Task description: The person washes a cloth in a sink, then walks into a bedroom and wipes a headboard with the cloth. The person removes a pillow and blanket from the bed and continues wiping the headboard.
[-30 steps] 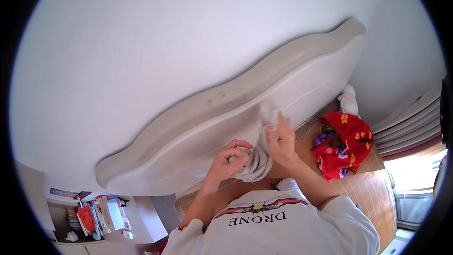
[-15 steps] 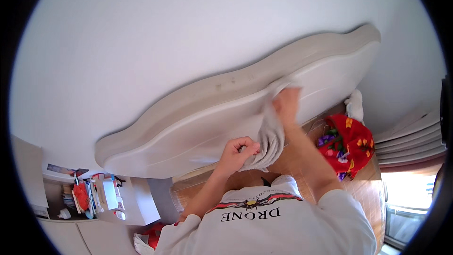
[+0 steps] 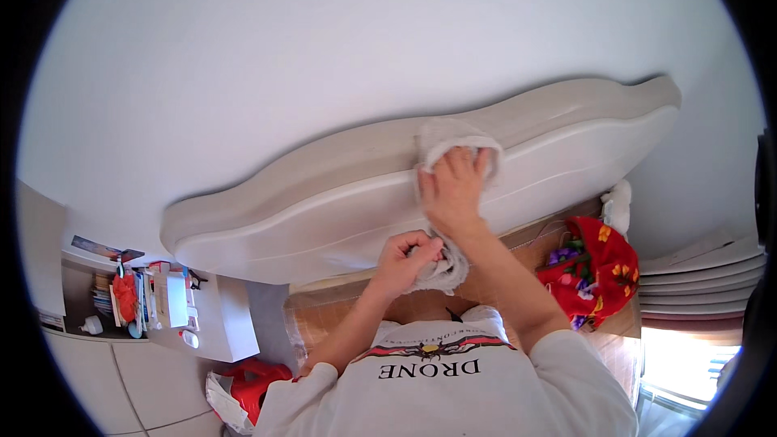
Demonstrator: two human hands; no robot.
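Observation:
A pale grey towel (image 3: 447, 131) is spread over the top edge of a cream, wavy-topped headboard (image 3: 324, 231). My right hand (image 3: 455, 194) lies over the towel, its fingers against the cloth and partly sunk in its folds. Lower down, my left hand (image 3: 405, 262) is closed around the gathered other end of the towel, in front of my chest. That end hangs in a bunch beside my fingers, and my right forearm partly covers the stretch between the two hands.
A white wall (image 3: 324, 48) rises behind the headboard. At right are a red flowered cloth (image 3: 607, 267), a white plush item (image 3: 617, 209) and a window blind (image 3: 704, 271). Books (image 3: 148, 299) fill a shelf at left, beside a white cabinet (image 3: 235, 320); a red item (image 3: 252, 384) lies below.
My right hand has moved left with the towel, which now lies spread on the headboard's top edge instead of hanging bunched. The left hand keeps its grip. The view has shifted slightly.

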